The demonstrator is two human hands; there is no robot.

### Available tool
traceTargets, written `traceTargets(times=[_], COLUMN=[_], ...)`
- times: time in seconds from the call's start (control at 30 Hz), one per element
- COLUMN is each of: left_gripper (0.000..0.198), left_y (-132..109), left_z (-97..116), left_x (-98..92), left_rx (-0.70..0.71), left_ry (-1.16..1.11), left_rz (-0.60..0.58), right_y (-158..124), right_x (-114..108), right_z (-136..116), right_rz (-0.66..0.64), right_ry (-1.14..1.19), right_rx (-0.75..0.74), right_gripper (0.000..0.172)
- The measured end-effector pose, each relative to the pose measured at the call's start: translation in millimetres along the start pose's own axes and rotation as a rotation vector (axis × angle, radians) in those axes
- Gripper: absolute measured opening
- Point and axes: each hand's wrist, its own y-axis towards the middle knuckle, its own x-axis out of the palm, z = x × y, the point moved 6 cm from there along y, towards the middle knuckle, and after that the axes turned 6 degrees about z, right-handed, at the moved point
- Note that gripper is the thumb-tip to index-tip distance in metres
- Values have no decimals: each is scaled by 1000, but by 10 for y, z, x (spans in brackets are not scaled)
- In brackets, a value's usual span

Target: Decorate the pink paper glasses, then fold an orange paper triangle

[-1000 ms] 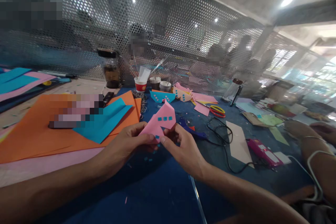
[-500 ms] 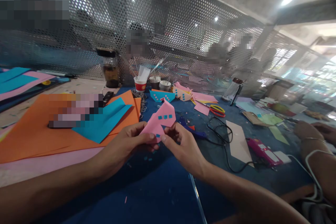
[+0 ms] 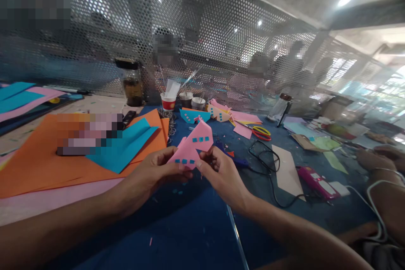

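A folded pink paper boat (image 3: 190, 148) with two rows of small blue squares is held up above the blue table. My left hand (image 3: 160, 168) grips its lower left part, thumb in front and fingers behind. Closed at the boat's lower right edge is my right hand (image 3: 218, 171), its thumb and fingers pinching the paper near a notch between the two rows. Behind it stand a similar blue paper boat (image 3: 193, 115) and a peach one (image 3: 220, 114), both with small squares. Fingertips behind the pink paper are partly hidden.
Orange sheets (image 3: 28, 152) and a folded blue sheet (image 3: 122, 147) lie to the left. A blue glue gun (image 3: 238, 162) with a black cable, scissors (image 3: 261, 131) and a magenta device (image 3: 318, 182) are to the right. Paper cups (image 3: 168, 102) stand behind; another person's hand (image 3: 375, 158) is far right.
My left thumb has moved down along the pink boat, so three blue squares of the lower row show where one did before. The boat has turned slightly.
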Motion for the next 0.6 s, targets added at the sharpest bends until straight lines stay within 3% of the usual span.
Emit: traceTargets(times=[0.6], left_gripper=[37], left_y=[7], left_z=[-9], left_x=[-12], left_rx=[-29], left_ry=[11], left_rz=[52], right_y=[0], right_x=[17], right_z=[-25], right_rz=[-9], right_ry=[-26], right_rx=[-8], right_gripper=[25])
